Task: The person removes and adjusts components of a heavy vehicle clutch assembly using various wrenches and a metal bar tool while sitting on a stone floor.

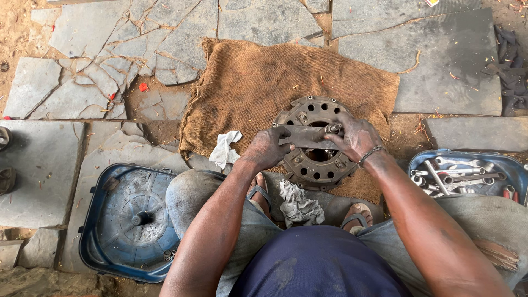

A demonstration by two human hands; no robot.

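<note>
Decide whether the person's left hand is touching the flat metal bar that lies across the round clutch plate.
Touching. The head view shows the left hand closed around one end of the flat metal bar, no gap visible.

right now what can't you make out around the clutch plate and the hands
- Head view: the flat metal bar and both hands, left hand and right hand, hide the middle of the clutch pressure plate.
- The spanner tray is cut off by the right edge.
- The small bolt by the right hand's fingertips is too small to identify.

No screens or signs are visible; one small white-and-red label scrap [432, 3] lies at the top edge.
</note>
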